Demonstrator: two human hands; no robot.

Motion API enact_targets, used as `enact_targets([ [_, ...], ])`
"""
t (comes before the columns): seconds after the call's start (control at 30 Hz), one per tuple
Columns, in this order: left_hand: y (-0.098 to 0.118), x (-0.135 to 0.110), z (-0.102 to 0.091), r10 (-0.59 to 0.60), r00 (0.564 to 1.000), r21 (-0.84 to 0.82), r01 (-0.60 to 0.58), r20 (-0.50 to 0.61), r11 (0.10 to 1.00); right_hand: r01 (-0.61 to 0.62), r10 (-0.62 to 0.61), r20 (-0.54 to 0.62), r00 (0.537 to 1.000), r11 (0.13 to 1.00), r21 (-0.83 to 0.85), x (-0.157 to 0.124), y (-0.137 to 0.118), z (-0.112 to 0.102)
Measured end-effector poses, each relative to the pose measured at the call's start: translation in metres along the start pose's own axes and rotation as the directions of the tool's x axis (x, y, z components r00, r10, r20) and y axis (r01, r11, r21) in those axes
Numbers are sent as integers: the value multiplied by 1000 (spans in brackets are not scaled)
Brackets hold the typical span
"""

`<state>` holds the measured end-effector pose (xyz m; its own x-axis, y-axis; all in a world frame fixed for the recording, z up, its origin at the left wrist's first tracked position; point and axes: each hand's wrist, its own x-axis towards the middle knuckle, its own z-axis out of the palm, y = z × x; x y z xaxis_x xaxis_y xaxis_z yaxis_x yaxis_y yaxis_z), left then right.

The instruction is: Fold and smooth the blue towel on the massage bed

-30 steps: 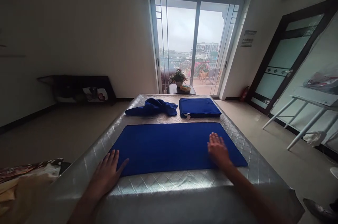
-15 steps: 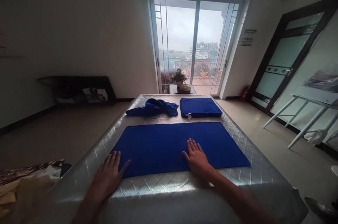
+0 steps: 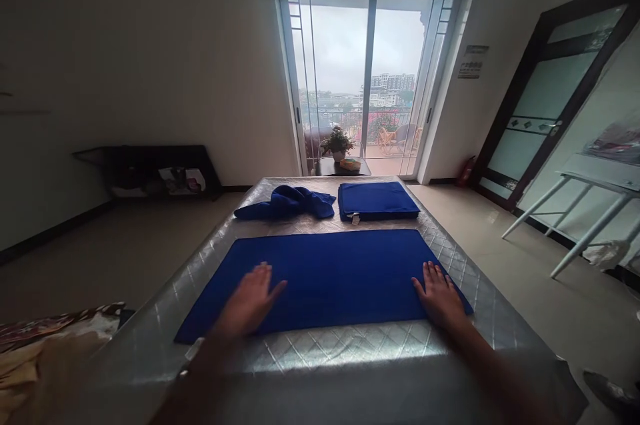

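A blue cloth (image 3: 330,278) lies spread flat on a table with a silvery quilted cover (image 3: 350,348). Over its left part is my left hand (image 3: 250,298), slightly blurred, fingers stretched out and thumb apart; whether it presses on the fabric I cannot tell. My right hand (image 3: 440,291) rests flat near the cloth's right edge, palm down and fingers extended. Neither hand grips anything. Behind the spread cloth, a crumpled blue cloth (image 3: 290,203) sits on the left and a neat stack of folded blue cloths (image 3: 377,199) with a white tag on the right.
Beyond the table's far edge stands a small table with a potted plant (image 3: 338,141), before glass sliding doors (image 3: 330,65). To the right is a light-legged stand (image 3: 595,211) carrying a box. Piled fabric (image 3: 55,351) lies at the lower left, and a dark low cabinet (image 3: 150,171) by the wall.
My left hand has moved rightward from the cloth's left edge onto its left part. My right hand has slid from the middle to the right edge.
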<state>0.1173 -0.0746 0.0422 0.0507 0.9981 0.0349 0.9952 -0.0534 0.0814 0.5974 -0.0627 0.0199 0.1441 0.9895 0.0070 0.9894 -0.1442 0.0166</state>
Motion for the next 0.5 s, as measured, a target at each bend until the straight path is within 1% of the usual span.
enact_targets([
  [0.03, 33, 8, -4, 105, 994, -50, -103, 25, 993, 1, -1, 0, 1000, 1000, 4, -1, -1, -1],
  [0.07, 64, 15, -7, 196, 979, -91, -191, 53, 977, 3, -3, -2, 1000, 1000, 6, -2, -3, -1],
  [0.1, 91, 21, -7, 263, 963, -120, -255, 61, 960, 7, -7, -8, 1000, 1000, 6, -2, -3, -2],
  [0.13, 113, 26, -6, 305, 950, -134, -294, 70, 946, 9, -9, -16, 1000, 1000, 6, -3, -3, -2],
  [0.17, 129, 30, -3, 326, 942, -142, -313, 80, 939, 8, -8, -23, 1000, 1000, 6, -4, -3, -2],
  [0.2, 138, 33, 0, 329, 940, -143, -315, 89, 938, 7, -7, -28, 1000, 1000, 7, -4, -2, -2],
  [0.23, 142, 35, 4, 321, 942, -142, -306, 96, 941, 6, -6, -30, 1000, 1000, 9, -5, -2, -2],
  [0.27, 140, 37, 8, 306, 946, -141, -291, 103, 946, 7, -6, -30, 1000, 1000, 9, -5, -1, -2],
  [0.3, 133, 37, 12, 287, 952, -139, -271, 107, 952, 5, -4, -27, 1000, 1000, 5, -5, -1, -2],
  [0.37, 108, 35, 17, 243, 963, -131, -228, 114, 965, 2, -2, -19, 1000, 1000, -9, -5, -2, -2],
  [0.43, 72, 32, 20, 176, 978, -109, -164, 116, 980, -2, 2, -9, 1000, 1000, -25, -5, -3, -3],
  [0.5, 26, 26, 22, 85, 991, -73, -77, 104, 994, -4, 4, 1, 1000, 999, -35, -5, -5, -4],
])
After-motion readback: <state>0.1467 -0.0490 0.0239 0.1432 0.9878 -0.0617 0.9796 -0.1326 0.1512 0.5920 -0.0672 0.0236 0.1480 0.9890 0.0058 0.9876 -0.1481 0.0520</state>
